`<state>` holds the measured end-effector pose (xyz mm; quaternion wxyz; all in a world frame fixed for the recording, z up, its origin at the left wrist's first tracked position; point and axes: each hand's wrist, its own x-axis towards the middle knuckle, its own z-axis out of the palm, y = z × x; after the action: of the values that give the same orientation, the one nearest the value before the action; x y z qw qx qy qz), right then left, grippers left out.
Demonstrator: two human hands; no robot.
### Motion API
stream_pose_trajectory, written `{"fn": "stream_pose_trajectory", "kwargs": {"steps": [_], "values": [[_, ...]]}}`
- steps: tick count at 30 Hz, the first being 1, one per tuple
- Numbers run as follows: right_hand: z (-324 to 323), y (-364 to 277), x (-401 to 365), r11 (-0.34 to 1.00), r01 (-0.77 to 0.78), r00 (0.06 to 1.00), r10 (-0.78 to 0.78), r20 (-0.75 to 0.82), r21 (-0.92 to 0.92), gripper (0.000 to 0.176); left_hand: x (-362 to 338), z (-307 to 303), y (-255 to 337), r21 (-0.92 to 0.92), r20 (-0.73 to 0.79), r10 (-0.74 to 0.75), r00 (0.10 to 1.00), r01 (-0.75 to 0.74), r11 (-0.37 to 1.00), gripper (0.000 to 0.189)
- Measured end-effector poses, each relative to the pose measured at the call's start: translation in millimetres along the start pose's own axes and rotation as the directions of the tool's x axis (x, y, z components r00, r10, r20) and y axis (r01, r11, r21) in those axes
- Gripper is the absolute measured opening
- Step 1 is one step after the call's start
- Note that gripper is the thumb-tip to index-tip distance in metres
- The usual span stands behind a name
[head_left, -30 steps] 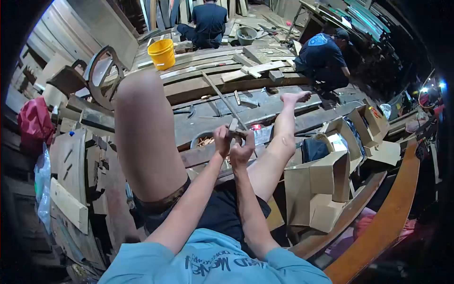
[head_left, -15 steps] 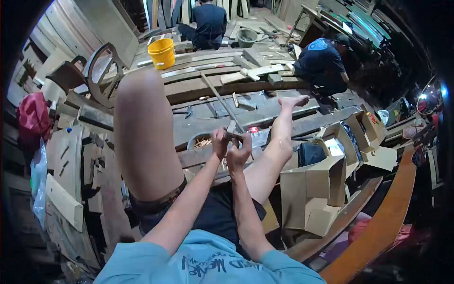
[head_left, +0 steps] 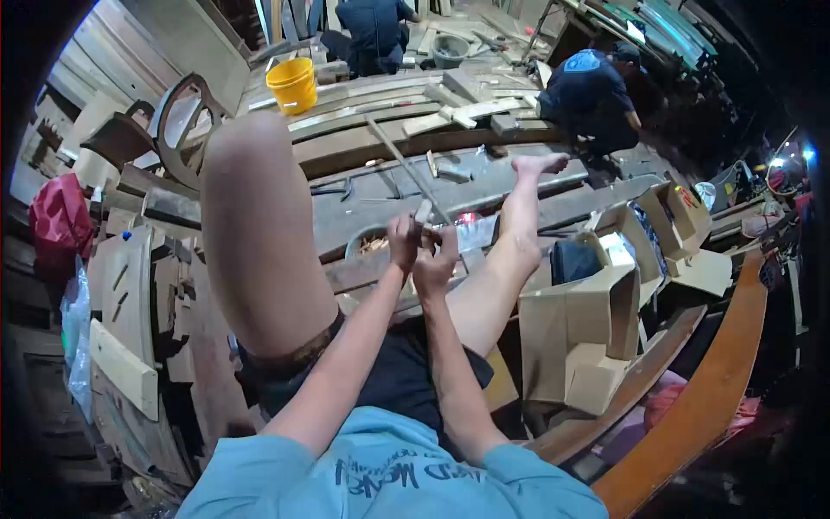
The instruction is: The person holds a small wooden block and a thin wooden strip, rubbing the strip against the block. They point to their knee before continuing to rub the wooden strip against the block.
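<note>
Close together in front of my lap, my left hand [head_left: 404, 242] and my right hand [head_left: 435, 262] are both closed. A small pale block-like piece [head_left: 423, 211] sticks up from my left fingers. My right fingers are curled right beside it, and what they grip is too small to make out. Just behind my hands, a long thin wooden strip [head_left: 393, 147] slants across the planks. A bowl [head_left: 356, 245] with reddish-brown bits inside stands left of my hands, partly hidden by them.
Open cardboard boxes [head_left: 566, 333] stand by my outstretched leg. A long curved orange-brown board [head_left: 692, 424] lies at the right. Beyond the planks are a yellow bucket [head_left: 292, 86], a grey bucket [head_left: 450, 52] and two crouching people [head_left: 592, 91]. A carved wooden frame [head_left: 186, 130] stands at the left.
The view has shifted slightly. My hands stay together, and the pale piece now stands more upright above the left fingers, while the dark bar between the hands shows less.
</note>
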<state>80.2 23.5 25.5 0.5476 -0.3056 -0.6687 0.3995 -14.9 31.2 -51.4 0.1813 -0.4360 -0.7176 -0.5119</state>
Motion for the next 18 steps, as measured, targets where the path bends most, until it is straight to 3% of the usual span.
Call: {"fn": "stream_pose_trajectory", "kwargs": {"steps": [1, 2, 3, 5, 7, 8, 10, 11, 12, 13, 15, 16, 17, 18], "values": [[4, 9, -3, 0.995, -0.095, 0.993, 0.093, 0.069, 0.024, 0.013, -2, 2, -7, 0.166, -0.051, 0.094, 0.994, -0.085, 0.983, 0.016], [3, 3, -2, 0.995, -0.093, 0.991, 0.095, 0.089, -0.025, 0.014, 8, -23, 13, 0.075, 0.086, 0.09, 0.992, -0.096, 0.992, 0.017], [7, 15, -1, 0.997, -0.074, 0.991, 0.077, 0.107, -0.028, 0.015, 8, -20, 12, -0.016, 0.121, -0.029, 0.992, 0.032, 0.999, 0.02], [2, -6, 8, 0.998, -0.039, 0.998, 0.037, 0.045, 0.048, 0.017, -3, 6, -10, 0.079, -0.015, 0.04, 0.999, -0.039, 0.996, 0.021], [3, -1, 4, 0.998, -0.035, 0.999, 0.035, -0.003, 0.048, 0.018, -8, 2, -7, 0.058, 0.001, 0.037, 0.999, -0.037, 0.998, 0.017], [3, 4, 3, 0.989, -0.148, 0.986, 0.146, 0.081, 0.025, 0.02, -10, -3, -5, -0.181, 0.061, -0.129, 0.99, 0.138, 0.974, 0.015], [4, 5, 8, 0.994, -0.11, 0.993, 0.109, 0.042, 0.021, 0.02, 1, -2, 3, -0.527, 0.175, -0.331, 0.927, 0.372, 0.764, 0.012], [4, 4, 11, 0.997, -0.075, 0.997, 0.075, 0.024, 0.01, 0.02, 2, -3, 7, -0.277, 0.095, -0.16, 0.982, 0.181, 0.944, 0.011], [1, 3, 12, 0.997, -0.057, 0.998, 0.059, -0.02, 0.06, 0.02, 2, -5, 11, 0.022, 0.011, 0.016, 1.0, -0.017, 1.0, 0.011], [2, 2, 12, 0.997, -0.052, 0.997, 0.055, -0.058, 0.051, 0.019, 1, 0, 4, 0.029, 0.002, 0.005, 1.0, -0.005, 1.0, 0.011], [2, 5, 6, 0.986, -0.143, 0.99, 0.141, 0.032, 0.084, 0.019, -7, 4, -6, 0.102, -0.014, 0.1, 0.995, -0.098, 0.99, 0.005], [0, 3, 5, 0.973, -0.219, 0.972, 0.21, 0.11, 0.076, 0.019, -3, -1, -3, -0.062, 0.019, -0.118, 0.993, 0.118, 0.991, 0.011], [-1, 5, 8, 0.995, -0.088, 0.989, 0.092, 0.113, -0.039, 0.017, 6, -9, 9, 0.057, -0.062, 0.082, 0.995, -0.078, 0.995, 0.012], [0, 11, 11, 0.999, -0.022, 0.998, 0.024, 0.05, -0.035, 0.015, 11, -17, 23, -0.053, -0.031, 0.035, 0.999, -0.037, 0.998, 0.014]]}}
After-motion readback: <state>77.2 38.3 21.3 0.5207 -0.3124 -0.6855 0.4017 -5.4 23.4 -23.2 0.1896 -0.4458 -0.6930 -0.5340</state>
